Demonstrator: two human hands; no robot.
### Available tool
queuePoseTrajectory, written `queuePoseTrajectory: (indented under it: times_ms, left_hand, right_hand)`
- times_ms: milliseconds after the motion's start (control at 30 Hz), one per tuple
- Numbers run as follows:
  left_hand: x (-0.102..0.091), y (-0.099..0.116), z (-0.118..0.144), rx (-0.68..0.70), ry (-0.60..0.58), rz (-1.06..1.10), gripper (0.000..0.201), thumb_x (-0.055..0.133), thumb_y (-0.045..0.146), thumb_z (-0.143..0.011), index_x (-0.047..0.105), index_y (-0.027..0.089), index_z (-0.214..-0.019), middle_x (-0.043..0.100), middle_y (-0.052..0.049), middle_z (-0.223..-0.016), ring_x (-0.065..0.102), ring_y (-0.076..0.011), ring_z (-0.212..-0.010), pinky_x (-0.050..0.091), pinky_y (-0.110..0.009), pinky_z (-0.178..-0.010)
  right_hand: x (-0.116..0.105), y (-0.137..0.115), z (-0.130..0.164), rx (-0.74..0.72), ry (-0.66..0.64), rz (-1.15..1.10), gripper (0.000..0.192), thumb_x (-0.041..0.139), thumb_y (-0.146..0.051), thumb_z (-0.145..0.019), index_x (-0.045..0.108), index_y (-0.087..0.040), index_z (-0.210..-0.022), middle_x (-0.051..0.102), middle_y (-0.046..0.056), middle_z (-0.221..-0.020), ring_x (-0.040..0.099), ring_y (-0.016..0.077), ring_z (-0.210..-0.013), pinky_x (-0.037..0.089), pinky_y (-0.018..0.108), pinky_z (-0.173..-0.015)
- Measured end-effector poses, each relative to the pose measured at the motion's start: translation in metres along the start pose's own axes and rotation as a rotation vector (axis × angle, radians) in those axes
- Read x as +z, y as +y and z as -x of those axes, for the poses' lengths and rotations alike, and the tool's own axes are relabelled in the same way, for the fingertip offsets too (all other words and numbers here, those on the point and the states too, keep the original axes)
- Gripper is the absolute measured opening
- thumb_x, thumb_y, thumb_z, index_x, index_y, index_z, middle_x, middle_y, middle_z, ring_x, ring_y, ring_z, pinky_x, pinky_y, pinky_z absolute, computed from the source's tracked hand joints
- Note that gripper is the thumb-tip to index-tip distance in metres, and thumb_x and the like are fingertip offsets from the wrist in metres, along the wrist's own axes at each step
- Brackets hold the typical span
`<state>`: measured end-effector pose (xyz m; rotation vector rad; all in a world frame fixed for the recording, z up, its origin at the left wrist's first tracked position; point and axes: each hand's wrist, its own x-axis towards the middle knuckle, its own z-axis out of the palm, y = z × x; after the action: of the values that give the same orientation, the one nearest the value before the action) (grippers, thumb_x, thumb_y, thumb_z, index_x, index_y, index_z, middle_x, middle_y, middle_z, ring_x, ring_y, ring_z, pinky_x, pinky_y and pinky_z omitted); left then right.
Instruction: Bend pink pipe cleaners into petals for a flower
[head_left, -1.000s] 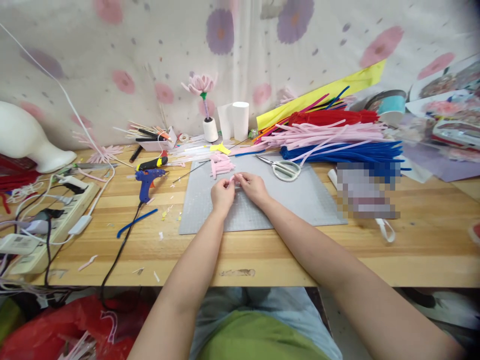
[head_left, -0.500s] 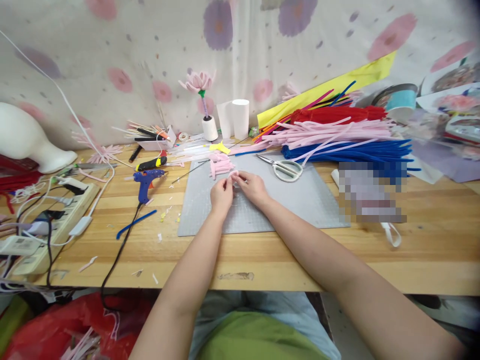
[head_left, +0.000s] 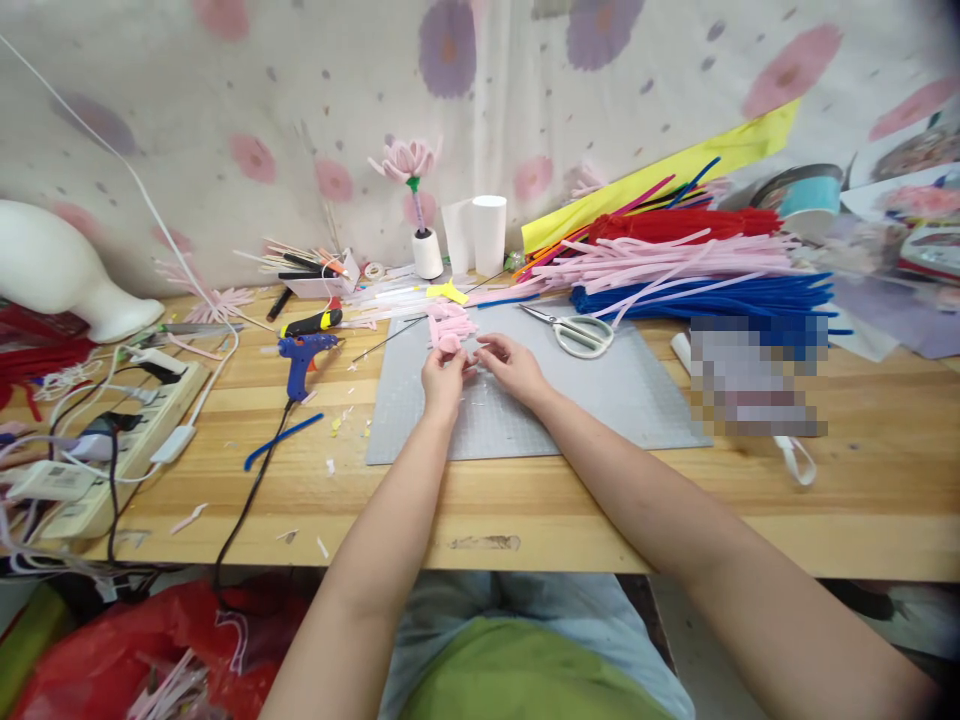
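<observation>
Pinching pink pipe-cleaner piece | left hand fingers clamped, right hand fingers together | mat bare rightward

The small pink piece at the fingertips of the left hand is mostly covered by those fingers, so its shape cannot be told; whether the right hand pinches anything is too small to tell; well to the right of the fingers a pixelated block hides whatever lies there; far left of the fingers, the white rounded form and the power strip are cut by the frame's edge.
</observation>
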<state>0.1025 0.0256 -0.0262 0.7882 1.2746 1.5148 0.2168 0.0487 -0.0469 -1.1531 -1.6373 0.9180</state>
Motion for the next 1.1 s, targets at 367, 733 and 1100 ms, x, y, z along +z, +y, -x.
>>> queuePoseTrajectory:
  times_ms: [367,733,1100]
  left_hand:
    - [0.004,-0.005,0.004,0.005,-0.129,-0.080,0.023,0.068,0.034,-0.065,0.063,0.013,-0.075,0.066,-0.004,-0.073,0.062,-0.0143,-0.071,0.049,-0.026,-0.066]
    - [-0.020,0.011,-0.006,0.407,-0.046,-0.824,0.015,0.061,0.028,-0.073,0.068,0.018,-0.081,0.067,-0.004,-0.084,0.058,-0.0132,-0.072,0.045,-0.026,-0.073]
    - [-0.012,0.010,0.003,0.455,-0.017,-0.979,0.023,0.058,0.030,-0.078,0.066,0.021,-0.098,0.066,-0.005,-0.097,0.059,-0.0159,-0.083,0.043,-0.027,-0.076]
  right_hand:
    - [0.001,-0.006,0.009,-0.176,0.066,0.328,0.023,0.050,-0.023,-0.078,0.065,-0.020,-0.095,0.066,0.004,-0.090,0.058,0.0163,-0.081,0.044,0.029,-0.076]
    - [-0.004,-0.013,0.009,-0.110,0.039,0.362,0.022,0.053,-0.034,-0.081,0.069,-0.020,-0.088,0.069,0.004,-0.084,0.060,0.0162,-0.078,0.042,0.026,-0.070]
    - [-0.002,-0.015,0.009,-0.022,0.085,0.451,0.023,0.050,-0.034,-0.081,0.067,-0.018,-0.081,0.067,0.002,-0.074,0.055,0.0131,-0.066,0.035,0.024,-0.062]
